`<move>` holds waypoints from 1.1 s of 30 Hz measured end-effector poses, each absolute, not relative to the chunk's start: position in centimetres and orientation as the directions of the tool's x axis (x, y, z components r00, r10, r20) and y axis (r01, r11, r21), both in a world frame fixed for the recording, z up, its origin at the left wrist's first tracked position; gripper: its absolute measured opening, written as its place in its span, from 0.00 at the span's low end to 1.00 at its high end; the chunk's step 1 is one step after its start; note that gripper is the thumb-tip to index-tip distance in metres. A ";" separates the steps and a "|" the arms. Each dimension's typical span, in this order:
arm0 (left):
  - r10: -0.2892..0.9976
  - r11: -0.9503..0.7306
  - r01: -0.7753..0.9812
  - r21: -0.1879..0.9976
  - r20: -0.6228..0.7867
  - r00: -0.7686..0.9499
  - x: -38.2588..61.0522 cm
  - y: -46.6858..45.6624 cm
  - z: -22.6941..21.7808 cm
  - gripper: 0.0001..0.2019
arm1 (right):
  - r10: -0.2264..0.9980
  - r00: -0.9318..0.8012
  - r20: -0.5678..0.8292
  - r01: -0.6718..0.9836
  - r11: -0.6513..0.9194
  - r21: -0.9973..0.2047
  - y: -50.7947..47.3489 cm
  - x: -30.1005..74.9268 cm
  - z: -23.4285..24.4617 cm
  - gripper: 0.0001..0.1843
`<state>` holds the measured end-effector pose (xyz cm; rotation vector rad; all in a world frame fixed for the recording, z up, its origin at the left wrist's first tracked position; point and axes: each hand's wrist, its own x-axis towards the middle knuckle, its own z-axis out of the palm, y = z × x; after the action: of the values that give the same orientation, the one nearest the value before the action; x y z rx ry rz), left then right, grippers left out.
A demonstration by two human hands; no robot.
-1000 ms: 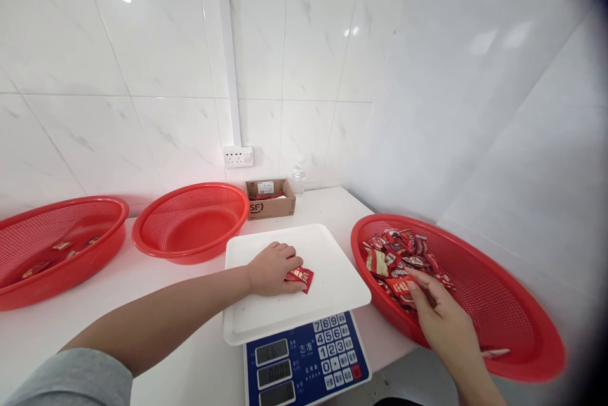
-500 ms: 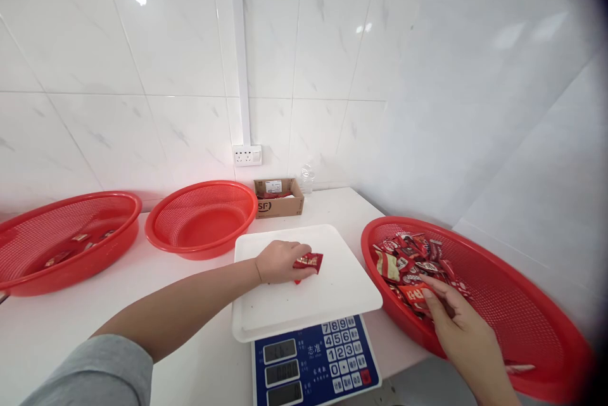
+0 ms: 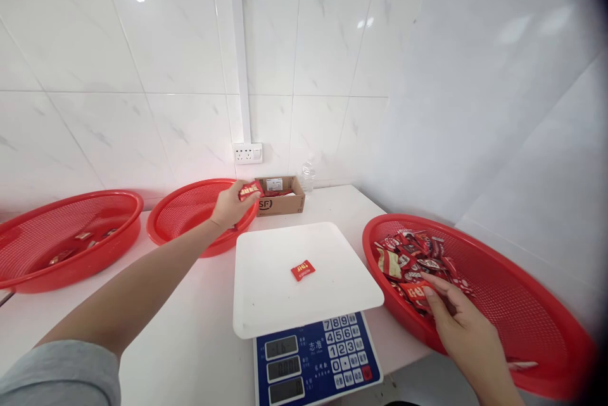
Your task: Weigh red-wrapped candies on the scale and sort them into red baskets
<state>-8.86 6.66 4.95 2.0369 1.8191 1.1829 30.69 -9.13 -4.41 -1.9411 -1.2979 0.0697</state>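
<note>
My left hand (image 3: 232, 204) is raised over the near rim of the middle red basket (image 3: 190, 219), pinching a small red packet (image 3: 250, 190). One red packet (image 3: 303, 270) lies alone on the white tray (image 3: 266, 292) of the electronic scale (image 3: 316, 361). My right hand (image 3: 458, 323) reaches into the right red basket (image 3: 522, 323), with thumb and fingers closed on a red packet (image 3: 417, 291) at the edge of the pile of red packets (image 3: 411, 257).
A third red basket (image 3: 28, 266) with a few packets stands at the far left. A small cardboard box (image 3: 280, 200) and a clear bottle (image 3: 308, 175) sit against the tiled wall under a socket (image 3: 247, 154). The counter edge runs just below the scale.
My left hand has lifted off the scale tray with one packet and moved back-left over the middle basket, leaving one packet on the tray. My right hand stays in the right basket.
</note>
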 end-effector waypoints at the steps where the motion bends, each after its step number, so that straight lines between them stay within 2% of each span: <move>1: 0.896 -0.206 0.791 0.576 0.436 -0.084 -10.1 7.0 5.2 0.21 | 0.804 0.479 0.353 0.760 -0.177 -0.626 -9.1 30.7 -4.4 0.27; 6: 0.919 -0.053 0.901 0.431 0.373 -0.124 -15.5 8.5 5.6 0.23 | 0.819 0.493 0.294 0.746 -0.223 -0.628 -9.0 30.7 -4.5 0.27; 10: 0.948 -0.083 0.933 0.350 0.316 -0.034 -16.2 8.8 4.8 0.24 | 0.814 0.492 0.308 0.743 -0.209 -0.636 -8.9 30.8 -4.6 0.27; 12: 0.956 -0.161 0.927 0.339 0.286 0.062 -14.6 8.1 4.1 0.22 | 0.811 0.485 0.328 0.748 -0.190 -0.636 -9.0 30.7 -4.6 0.26; 16: 0.913 -0.407 0.846 0.344 0.178 0.368 -8.3 4.9 2.3 0.18 | 0.813 0.456 0.363 0.760 -0.144 -0.633 -9.2 30.6 -4.6 0.25; 19: 0.779 -0.602 0.726 0.332 0.046 0.625 -3.3 1.9 1.0 0.22 | 0.820 0.460 0.340 0.758 -0.163 -0.632 -9.2 30.6 -4.5 0.26; 21: 0.699 -0.685 0.687 0.242 -0.050 0.714 -0.9 0.4 0.4 0.21 | 0.818 0.465 0.338 0.760 -0.173 -0.626 -9.2 30.7 -4.6 0.26; 24: 0.684 -0.714 0.688 0.126 -0.084 0.725 1.0 -0.5 0.1 0.11 | 0.814 0.474 0.337 0.762 -0.186 -0.620 -9.1 30.8 -4.7 0.26; 29: 0.747 -0.657 0.741 0.138 -0.008 0.665 -0.3 0.7 1.4 0.08 | 0.815 0.485 0.316 0.747 -0.198 -0.635 -9.1 30.7 -4.4 0.26; 33: 0.868 -0.494 0.855 0.156 0.147 0.474 -4.5 3.6 3.5 0.11 | 0.829 0.490 0.268 0.732 -0.224 -0.644 -9.1 30.7 -4.4 0.27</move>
<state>-4.48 3.56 3.52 2.6446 1.5474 0.3183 30.75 -9.08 -4.38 -1.9996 -1.2838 0.1691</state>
